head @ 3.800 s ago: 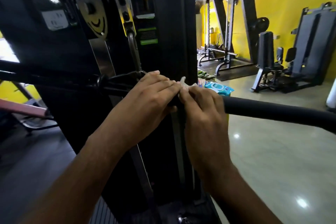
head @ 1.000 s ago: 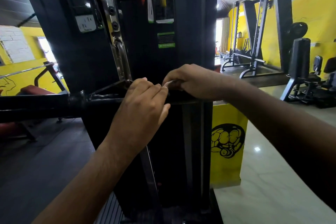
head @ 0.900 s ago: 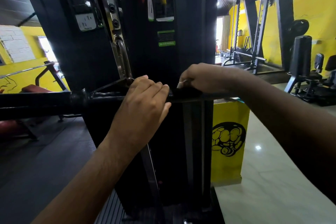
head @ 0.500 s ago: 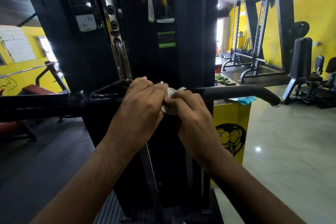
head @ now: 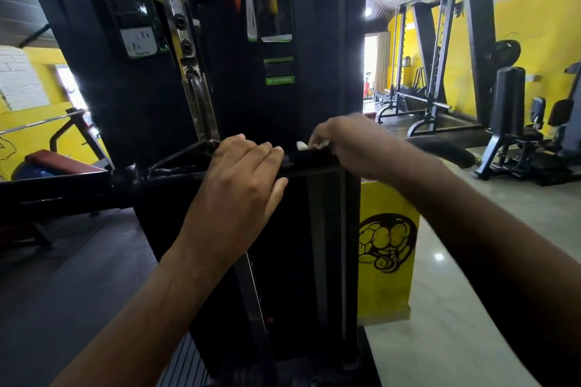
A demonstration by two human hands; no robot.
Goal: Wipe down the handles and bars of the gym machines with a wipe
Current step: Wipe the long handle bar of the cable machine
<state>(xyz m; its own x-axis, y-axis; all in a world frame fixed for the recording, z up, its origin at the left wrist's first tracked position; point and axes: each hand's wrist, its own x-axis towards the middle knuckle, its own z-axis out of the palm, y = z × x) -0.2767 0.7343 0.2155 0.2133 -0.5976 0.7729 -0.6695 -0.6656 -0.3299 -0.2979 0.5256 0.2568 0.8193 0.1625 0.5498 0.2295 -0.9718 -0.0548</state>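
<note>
Head view: a person is wiping the bar (head: 303,163) of a cable machine; the left hand (head: 239,179) is wrapping its fingers over the bar, thumb beneath, steadying it; the right hand (head: 355,148), blurred, is curling over the bar just beside it, pinching the white wipe (head: 301,145) against the top. The next stroke likely calls for sliding outward toward the bar's free right end, where open floor (head: 540,195) is giving room; the tower (head: 314,72) is crowding close behind the bar.
</note>
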